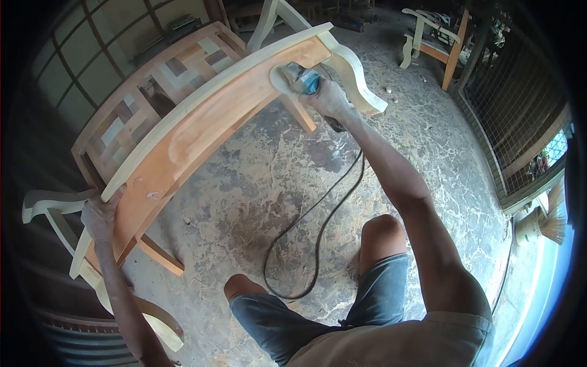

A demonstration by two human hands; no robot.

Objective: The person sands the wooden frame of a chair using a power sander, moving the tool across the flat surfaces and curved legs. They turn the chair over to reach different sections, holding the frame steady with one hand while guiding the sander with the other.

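Observation:
A long wooden bench frame (195,131) lies tilted across the upper left, its broad board facing me. My right hand (330,100) is wrapped round a blue and grey power sander (304,79), whose round pad rests flat on the board near its right end. At the board's left end, my left hand (99,217) grips the frame's edge, its fingers partly hidden behind the wood. From the sander a black cord (318,244) hangs down and loops over the floor. Paler smudges mark the board's surface.
Behind the frame stands a patchwork wooden panel (131,116). A wooden chair frame (431,46) is at the upper right, beside a wire mesh wall (520,110). At the right edge, a broom (552,225) stands by a pale container (527,227). Cracked concrete floor (244,196) lies below.

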